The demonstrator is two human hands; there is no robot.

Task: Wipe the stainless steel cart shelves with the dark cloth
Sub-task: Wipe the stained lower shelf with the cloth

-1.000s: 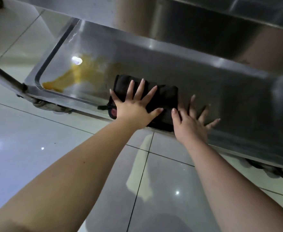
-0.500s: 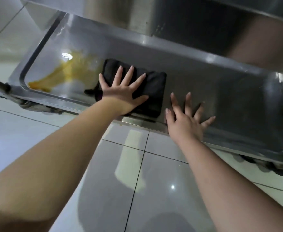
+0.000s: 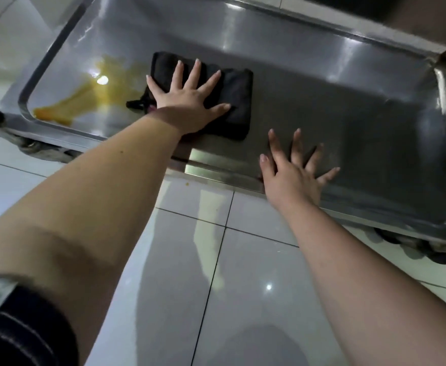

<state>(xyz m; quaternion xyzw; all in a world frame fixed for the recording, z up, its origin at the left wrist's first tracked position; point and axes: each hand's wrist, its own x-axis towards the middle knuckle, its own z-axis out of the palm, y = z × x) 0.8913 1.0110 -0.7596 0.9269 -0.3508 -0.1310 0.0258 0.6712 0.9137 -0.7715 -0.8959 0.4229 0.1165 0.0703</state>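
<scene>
Since a second ago, your left hand (image 3: 187,99) has slid the folded dark cloth (image 3: 237,99) off the front lip. Your right hand (image 3: 293,180) lies flat, fingers splayed, on the smooth steel shelf (image 3: 348,114). The left presses the soft cloth with spread fingers, beside a glossy yellow smear (image 3: 58,114).

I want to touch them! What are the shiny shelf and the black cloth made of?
Shelf: looks like stainless steel, smooth and glossy; it mirrors the lights. Dark cloth: seems soft fabric, matte, folded thick under the left hand.
</scene>
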